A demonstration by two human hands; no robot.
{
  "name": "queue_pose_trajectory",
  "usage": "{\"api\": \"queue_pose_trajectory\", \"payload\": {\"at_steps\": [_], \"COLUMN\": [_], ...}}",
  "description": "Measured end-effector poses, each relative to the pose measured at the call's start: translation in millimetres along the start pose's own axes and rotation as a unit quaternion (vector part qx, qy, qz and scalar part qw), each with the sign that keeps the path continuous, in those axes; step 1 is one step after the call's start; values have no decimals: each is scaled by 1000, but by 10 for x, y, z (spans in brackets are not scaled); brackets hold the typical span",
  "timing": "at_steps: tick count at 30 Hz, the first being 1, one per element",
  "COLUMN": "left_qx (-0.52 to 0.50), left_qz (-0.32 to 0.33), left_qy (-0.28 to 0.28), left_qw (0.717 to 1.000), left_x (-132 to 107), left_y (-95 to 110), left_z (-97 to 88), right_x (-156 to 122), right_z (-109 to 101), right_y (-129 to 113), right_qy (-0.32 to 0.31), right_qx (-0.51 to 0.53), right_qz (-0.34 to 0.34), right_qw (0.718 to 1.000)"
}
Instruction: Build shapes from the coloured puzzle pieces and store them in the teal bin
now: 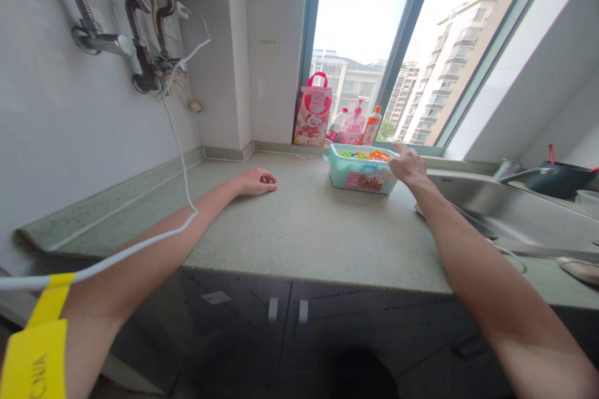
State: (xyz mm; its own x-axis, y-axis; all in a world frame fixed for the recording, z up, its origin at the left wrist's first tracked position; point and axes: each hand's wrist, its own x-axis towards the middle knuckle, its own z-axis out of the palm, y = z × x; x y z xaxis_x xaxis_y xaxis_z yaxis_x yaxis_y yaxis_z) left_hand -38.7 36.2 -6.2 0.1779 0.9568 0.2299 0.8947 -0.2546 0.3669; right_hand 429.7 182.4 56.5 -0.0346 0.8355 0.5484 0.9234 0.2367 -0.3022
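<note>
A light turquoise plastic tub (337, 176) with a picture label on its front stands on the counter below the window. Bright green, orange and blue pieces (378, 155) fill it up to the rim; their exact kind is too small to tell. My right hand (409, 165) is at the tub's right end, gripping its rim, with one finger stretched out above it. Part of that grip is hidden behind the hand. To the left of the tub, my left hand (256, 181) rests on the counter, fingers loosely curled and the thumb apart from them, holding nothing visible.
A white cable (180, 153) hangs from the wall and crosses over my left forearm. Behind the tub stand a pink bag (313, 115) and several bottles (354, 127). A steel sink (486, 202) with a faucet (526, 173) lies on the right. Pipes (135, 25) line the left wall.
</note>
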Motion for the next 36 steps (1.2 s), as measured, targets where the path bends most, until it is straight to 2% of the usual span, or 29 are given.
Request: {"api": "queue_pose_trajectory", "payload": {"at_steps": [4,7,12,15,17,19,21,24,27,29,30,36], "left_qx": [-51,-163,-400,-470,-495,-510,-519,-533,-537,-519,-508,-518], "left_qz": [-17,-19,-12,-29,-36,-34,-28,-25,-33,-40,-43,-56], "left_qy": [28,83,151,158,164,174,190,212,238,258,266,258], "left_qw": [998,983,904,868,853,842,833,819,809,814,818,813], "left_x": [5,9,-5,-27,-36,-37,-35,-28,-10,7,16,51], "left_y": [27,70,24,-83,-137,-154,-138,-96,-78,-85,-93,-165], "left_z": [1,-17,-133,-221,-253,-255,-238,-211,-199,-193,-188,-150], "right_x": [-167,-358,-788,-948,-957,-891,-776,-586,-434,-344,-297,35], "right_z": [47,89,93,44,22,38,117,367,701,903,985,1265], "right_y": [-363,-698,-1199,-1349,-1356,-1282,-1129,-795,-470,-334,-295,-217], "right_qy": [10,21,-23,-35,-31,-11,22,53,25,-30,-41,-61], "right_qx": [53,96,185,205,213,212,194,141,67,32,20,-20], "right_qz": [-52,-138,-330,-385,-395,-372,-317,-224,-140,-51,-33,-8], "right_qw": [997,986,925,899,893,904,928,963,988,998,998,998]}}
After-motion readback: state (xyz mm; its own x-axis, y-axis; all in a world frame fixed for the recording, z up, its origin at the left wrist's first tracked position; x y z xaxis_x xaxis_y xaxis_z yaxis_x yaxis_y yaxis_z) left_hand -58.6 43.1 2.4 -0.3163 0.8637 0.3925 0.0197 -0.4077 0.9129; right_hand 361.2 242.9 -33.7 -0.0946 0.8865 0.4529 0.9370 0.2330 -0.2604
